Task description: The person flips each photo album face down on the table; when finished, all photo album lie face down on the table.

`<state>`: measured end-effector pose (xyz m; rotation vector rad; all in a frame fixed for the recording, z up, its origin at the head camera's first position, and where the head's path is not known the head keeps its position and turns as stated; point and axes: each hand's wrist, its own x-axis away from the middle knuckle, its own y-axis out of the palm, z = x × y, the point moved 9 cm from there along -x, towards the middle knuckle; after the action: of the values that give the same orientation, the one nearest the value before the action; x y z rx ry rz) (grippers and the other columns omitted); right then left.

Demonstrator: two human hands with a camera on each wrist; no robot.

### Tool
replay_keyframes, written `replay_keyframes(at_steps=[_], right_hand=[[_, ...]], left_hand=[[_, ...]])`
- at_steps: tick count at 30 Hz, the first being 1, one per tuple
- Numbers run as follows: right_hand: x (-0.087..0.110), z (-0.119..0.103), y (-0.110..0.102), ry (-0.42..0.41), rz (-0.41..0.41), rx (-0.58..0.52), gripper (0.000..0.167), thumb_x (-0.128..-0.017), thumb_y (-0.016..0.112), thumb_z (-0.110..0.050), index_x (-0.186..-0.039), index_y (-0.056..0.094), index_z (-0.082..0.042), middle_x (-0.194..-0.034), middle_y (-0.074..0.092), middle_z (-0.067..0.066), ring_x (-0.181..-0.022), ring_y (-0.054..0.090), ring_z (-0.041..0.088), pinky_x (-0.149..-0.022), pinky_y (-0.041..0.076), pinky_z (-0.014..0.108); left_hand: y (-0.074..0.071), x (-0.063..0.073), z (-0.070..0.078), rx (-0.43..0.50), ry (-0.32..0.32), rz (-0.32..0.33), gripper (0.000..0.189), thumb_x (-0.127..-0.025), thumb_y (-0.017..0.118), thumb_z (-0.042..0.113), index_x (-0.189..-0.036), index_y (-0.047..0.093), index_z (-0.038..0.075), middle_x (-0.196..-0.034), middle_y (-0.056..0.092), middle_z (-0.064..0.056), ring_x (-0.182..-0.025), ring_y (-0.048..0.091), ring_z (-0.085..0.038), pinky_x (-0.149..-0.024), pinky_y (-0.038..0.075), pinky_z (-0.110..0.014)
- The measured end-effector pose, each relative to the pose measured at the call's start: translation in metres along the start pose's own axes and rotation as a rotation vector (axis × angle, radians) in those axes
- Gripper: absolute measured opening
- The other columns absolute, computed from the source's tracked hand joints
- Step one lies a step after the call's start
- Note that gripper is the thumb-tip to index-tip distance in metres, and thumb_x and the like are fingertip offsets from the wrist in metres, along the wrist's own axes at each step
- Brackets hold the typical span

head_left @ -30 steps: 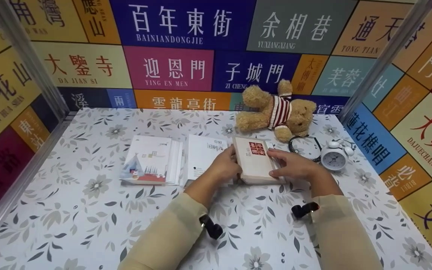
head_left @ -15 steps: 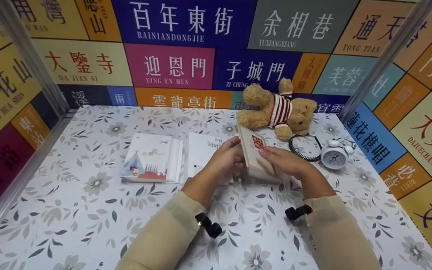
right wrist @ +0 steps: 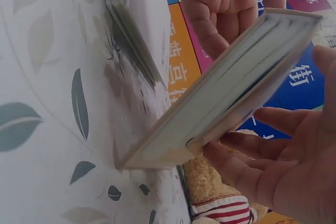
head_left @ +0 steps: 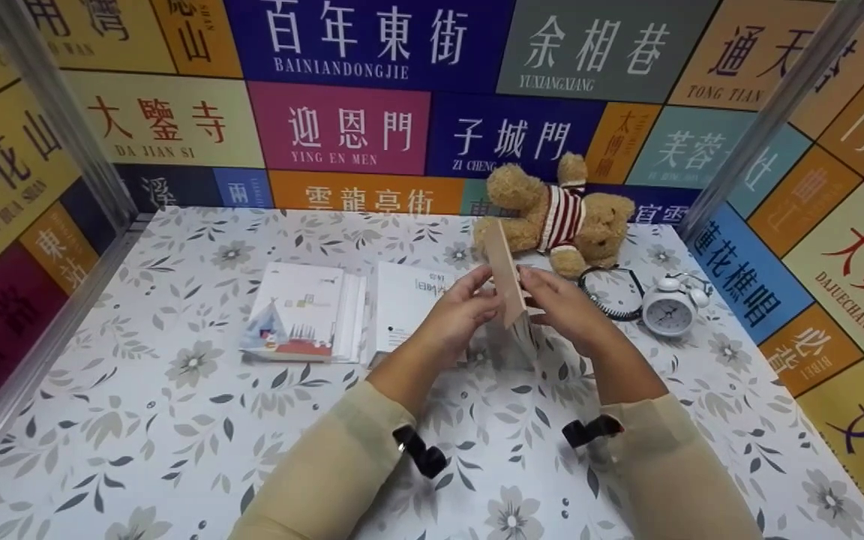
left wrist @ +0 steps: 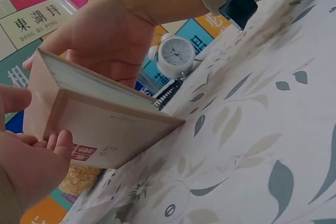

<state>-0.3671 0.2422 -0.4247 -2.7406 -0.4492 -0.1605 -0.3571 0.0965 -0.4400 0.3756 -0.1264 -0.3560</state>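
Observation:
A thick beige-covered book [head_left: 505,281] stands on edge between both hands, its lower end at the tabletop. Red square characters mark its cover [left wrist: 113,135] in the left wrist view. My left hand [head_left: 453,313] holds it from the left, with fingers [left wrist: 62,142] against the cover. From the other side my right hand [head_left: 565,309] holds it, and its fingers [right wrist: 220,156] touch the opposite cover in the right wrist view. The page block [right wrist: 205,93] shows between slightly parted covers. Beside my left forearm lies a white book [head_left: 406,304], partly hidden by that hand.
Further left lies a stack of pale books [head_left: 297,311] with a tent picture on top. A teddy bear [head_left: 563,214] in a striped shirt lies at the back. To the right are a spiral-bound item [head_left: 612,292] and a white alarm clock [head_left: 668,309]. Printed panels enclose the table.
The beige book has gone from lying nearly flat to standing upright, its printed cover turning toward the left. My right hand has moved left and round to the book's far side.

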Motion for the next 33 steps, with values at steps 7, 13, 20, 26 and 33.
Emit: replay_keyframes(at_steps=[7,13,20,26,33], right_hand=[[-0.004,0.012,-0.012,0.056,-0.002,-0.012,0.077,-0.110,0.046,-0.061,-0.172,0.027,-0.020,-0.171,0.038,0.020,-0.153,0.047,0.046,-0.119,0.047,0.063],[-0.005,0.018,-0.020,0.076,0.001,0.006,0.072,-0.109,0.054,-0.055,-0.170,0.031,-0.024,-0.159,0.053,0.021,-0.141,0.059,0.040,-0.104,0.060,0.042],[-0.004,0.020,-0.019,0.076,-0.008,-0.047,0.067,-0.112,0.052,-0.045,-0.171,0.029,-0.023,-0.154,0.056,0.021,-0.123,0.069,0.021,-0.102,0.061,0.040],[-0.004,0.018,-0.023,0.040,-0.033,-0.140,0.068,-0.114,0.051,-0.039,-0.172,0.024,-0.015,-0.162,0.048,0.020,-0.117,0.071,0.009,-0.100,0.061,0.031],[-0.001,0.012,-0.050,-0.070,0.027,-0.099,0.070,-0.109,0.064,-0.024,-0.168,0.032,-0.007,-0.171,0.039,0.019,-0.129,0.062,0.004,-0.103,0.056,0.018]], left_hand=[[0.010,0.000,-0.007,-0.020,0.008,-0.075,0.078,-0.104,0.061,0.001,-0.172,0.024,0.013,-0.172,0.039,-0.019,-0.161,0.039,-0.030,-0.130,0.039,-0.043],[0.010,-0.002,-0.013,0.003,-0.014,-0.047,0.073,-0.103,0.057,-0.001,-0.169,0.027,0.003,-0.173,0.037,-0.017,-0.160,0.040,-0.030,-0.130,0.038,-0.042],[0.010,0.001,-0.017,-0.046,-0.044,-0.036,0.071,-0.105,0.059,0.013,-0.170,0.030,0.015,-0.174,0.037,-0.007,-0.158,0.044,-0.025,-0.131,0.037,-0.044],[0.009,0.005,-0.023,-0.155,-0.099,-0.062,0.067,-0.110,0.058,0.036,-0.171,0.028,0.035,-0.180,0.024,-0.001,-0.162,0.035,-0.034,-0.132,0.031,-0.059],[0.011,0.005,-0.050,-0.100,-0.269,-0.063,0.058,-0.116,0.039,0.040,-0.171,0.028,0.026,-0.181,0.017,-0.015,-0.168,0.015,-0.036,-0.136,0.022,-0.057]])
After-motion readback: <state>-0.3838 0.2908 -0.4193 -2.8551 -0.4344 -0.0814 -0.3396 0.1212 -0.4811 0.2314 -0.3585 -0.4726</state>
